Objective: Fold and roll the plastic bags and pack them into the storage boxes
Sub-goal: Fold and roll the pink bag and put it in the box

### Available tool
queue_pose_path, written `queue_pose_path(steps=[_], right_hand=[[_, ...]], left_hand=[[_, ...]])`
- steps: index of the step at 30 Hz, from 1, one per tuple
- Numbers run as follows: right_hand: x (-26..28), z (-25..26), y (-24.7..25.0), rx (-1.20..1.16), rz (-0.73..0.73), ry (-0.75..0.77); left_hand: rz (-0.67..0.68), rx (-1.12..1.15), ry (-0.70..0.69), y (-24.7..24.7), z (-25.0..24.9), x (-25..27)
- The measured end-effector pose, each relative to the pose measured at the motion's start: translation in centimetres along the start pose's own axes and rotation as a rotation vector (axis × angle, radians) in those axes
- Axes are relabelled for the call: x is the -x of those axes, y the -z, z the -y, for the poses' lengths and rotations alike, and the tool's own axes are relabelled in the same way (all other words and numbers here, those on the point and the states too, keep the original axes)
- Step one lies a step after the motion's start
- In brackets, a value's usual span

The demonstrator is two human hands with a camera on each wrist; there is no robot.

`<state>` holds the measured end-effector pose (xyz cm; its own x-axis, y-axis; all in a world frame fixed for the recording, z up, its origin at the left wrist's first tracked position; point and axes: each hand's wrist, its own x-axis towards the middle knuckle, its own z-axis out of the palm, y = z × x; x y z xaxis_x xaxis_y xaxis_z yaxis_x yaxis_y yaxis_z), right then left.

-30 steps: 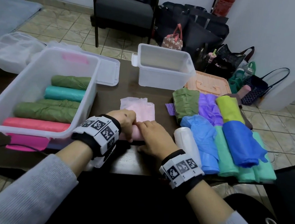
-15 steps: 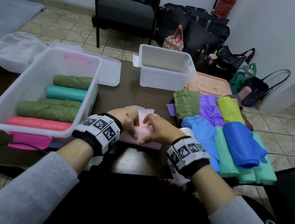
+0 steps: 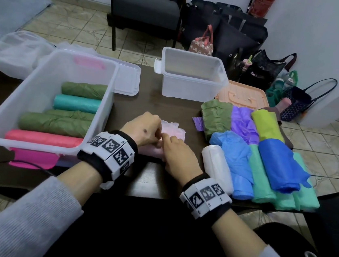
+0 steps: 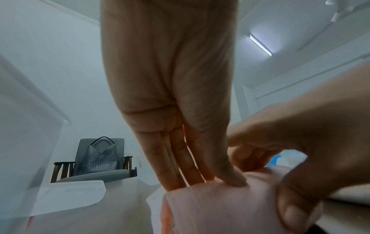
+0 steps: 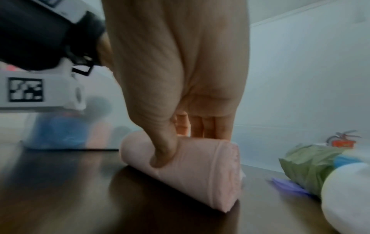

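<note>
A pale pink plastic bag (image 3: 175, 130) lies on the dark table in front of me, mostly rolled, with a short flat tail beyond the roll. My left hand (image 3: 145, 129) and right hand (image 3: 174, 152) both grip the roll side by side. In the right wrist view the thumb presses the near side of the pink roll (image 5: 200, 167) and the fingers reach over its top. In the left wrist view the fingers curl over the roll (image 4: 210, 209). The big clear storage box (image 3: 33, 145) at the left holds several rolled bags. A smaller clear box (image 3: 190, 88) stands empty behind.
Folded bags in green, purple, yellow, blue and teal (image 3: 266, 156) are stacked at the right, with a white roll (image 3: 217, 167) beside my right wrist. A clear lid (image 3: 128, 77) and an orange lid (image 3: 242, 92) lie at the back. The table's front edge is near my wrists.
Both hands have moved away from me, rolling the pink bag further. The flat part beyond the roll is shorter than a second ago.
</note>
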<state>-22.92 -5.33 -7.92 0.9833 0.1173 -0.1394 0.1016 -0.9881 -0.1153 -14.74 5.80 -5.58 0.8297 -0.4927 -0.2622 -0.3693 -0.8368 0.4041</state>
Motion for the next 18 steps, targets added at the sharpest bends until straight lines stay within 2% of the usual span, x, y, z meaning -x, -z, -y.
queue_pose_path(steps=[5,13,18], right_hand=[[-2.8,-2.1,1.8,-0.2,0.191,-0.041],[-6.0,-4.5,4.1,-0.293,0.47,-0.065],[-6.7,-4.6,3.3,-0.193,0.434,-0.121]], left_hand=[[0.054,-0.048,-0.008,0.1,0.0,0.4],[0.124,-0.004,0.025,0.6,-0.1,-0.2],[0.151,-0.018,0.013,0.6,-0.2,-0.5]])
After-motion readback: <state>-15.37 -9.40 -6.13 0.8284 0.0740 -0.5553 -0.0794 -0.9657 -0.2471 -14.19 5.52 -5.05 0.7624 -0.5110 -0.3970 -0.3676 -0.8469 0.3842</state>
